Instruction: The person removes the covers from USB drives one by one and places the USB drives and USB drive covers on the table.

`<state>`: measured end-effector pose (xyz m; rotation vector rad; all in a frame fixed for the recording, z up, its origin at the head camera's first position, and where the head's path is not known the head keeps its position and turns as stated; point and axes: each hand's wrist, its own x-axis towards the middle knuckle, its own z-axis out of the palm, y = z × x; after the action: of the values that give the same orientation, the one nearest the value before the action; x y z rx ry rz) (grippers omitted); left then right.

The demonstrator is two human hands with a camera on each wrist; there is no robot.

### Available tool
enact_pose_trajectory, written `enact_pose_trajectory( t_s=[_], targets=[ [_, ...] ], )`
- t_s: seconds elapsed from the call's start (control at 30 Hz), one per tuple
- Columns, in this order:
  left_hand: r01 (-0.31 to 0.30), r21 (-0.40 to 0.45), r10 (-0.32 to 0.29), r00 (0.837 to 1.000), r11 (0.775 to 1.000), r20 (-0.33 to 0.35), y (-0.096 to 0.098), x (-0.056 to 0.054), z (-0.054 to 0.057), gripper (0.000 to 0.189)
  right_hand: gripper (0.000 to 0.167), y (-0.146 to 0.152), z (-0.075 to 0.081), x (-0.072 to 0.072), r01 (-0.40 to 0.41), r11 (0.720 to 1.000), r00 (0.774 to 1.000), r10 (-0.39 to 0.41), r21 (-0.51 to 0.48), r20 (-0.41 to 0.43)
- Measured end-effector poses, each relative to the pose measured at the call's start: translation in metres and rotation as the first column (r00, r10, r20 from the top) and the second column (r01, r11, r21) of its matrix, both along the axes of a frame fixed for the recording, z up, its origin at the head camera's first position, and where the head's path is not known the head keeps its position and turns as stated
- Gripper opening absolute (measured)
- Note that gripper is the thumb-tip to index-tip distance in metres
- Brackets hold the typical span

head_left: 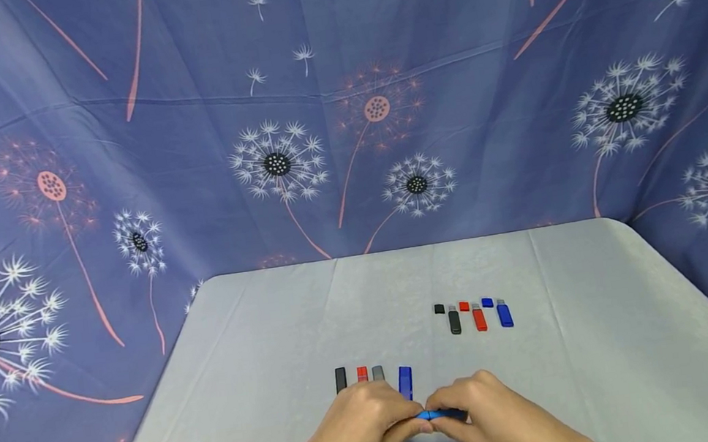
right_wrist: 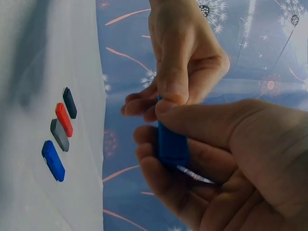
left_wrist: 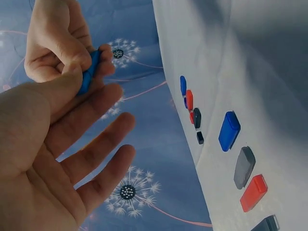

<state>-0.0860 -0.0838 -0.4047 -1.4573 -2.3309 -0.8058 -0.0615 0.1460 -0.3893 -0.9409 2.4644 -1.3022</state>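
Observation:
Both hands meet over the near edge of the table on a light blue USB flash drive [head_left: 447, 414]. My left hand [head_left: 361, 419] pinches its cap end between thumb and forefinger, the other fingers spread out in the left wrist view. My right hand [head_left: 487, 415] grips the body, thumb on top and fingers curled below; the drive's body [right_wrist: 173, 147] shows well in the right wrist view. Just beyond the hands lie a black flash drive [head_left: 341, 379], a red one [head_left: 362, 373], a grey one [head_left: 378, 373] and a dark blue one [head_left: 405, 382], partly covered by the left hand.
Farther back on the right lie uncapped black [head_left: 455, 321], red [head_left: 479, 319] and blue [head_left: 505, 314] flash drives. Their black [head_left: 439, 308], red [head_left: 464, 306] and blue [head_left: 487, 303] caps sit beside them. A white cloth covers the table [head_left: 265, 357]; a dandelion-print curtain [head_left: 344, 141] hangs behind.

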Motion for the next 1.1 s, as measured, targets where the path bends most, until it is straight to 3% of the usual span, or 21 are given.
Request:
enact_pose_trajectory(
  t_s=[0.2,0.4,0.63,0.77,0.87,1.1],
  targets=[
    [0.068,0.013,-0.067,0.994,0.998,-0.082,-0.003,-0.003,-0.001,0.021,0.014,0.004,-0.003,0.001,-0.076,0.996,0.994,0.073,-0.043,-0.078],
    [0.094,-0.002,-0.094,0.989,0.996,-0.116,-0.004,-0.005,-0.003,0.016,0.014,0.004,0.000,0.001,-0.103,0.992,0.993,0.099,-0.069,-0.059],
    [0.150,-0.004,-0.150,0.988,0.989,-0.041,-0.006,-0.006,-0.001,0.019,0.014,0.004,-0.001,0.002,-0.134,0.988,0.989,0.127,-0.082,-0.076],
    [0.174,-0.019,-0.174,0.984,0.985,-0.036,-0.007,-0.008,0.002,0.021,0.015,0.005,0.000,0.002,-0.147,0.984,0.988,0.141,-0.097,-0.066],
    [0.205,-0.025,-0.206,0.978,0.978,-0.031,-0.007,-0.011,0.005,0.020,0.015,0.006,0.001,0.002,-0.152,0.983,0.987,0.147,-0.101,-0.063],
    [0.294,0.005,-0.294,0.953,0.956,0.070,-0.008,-0.019,0.010,0.020,0.016,0.006,0.006,0.001,-0.162,0.981,0.984,0.153,-0.104,-0.086]
  ],
)
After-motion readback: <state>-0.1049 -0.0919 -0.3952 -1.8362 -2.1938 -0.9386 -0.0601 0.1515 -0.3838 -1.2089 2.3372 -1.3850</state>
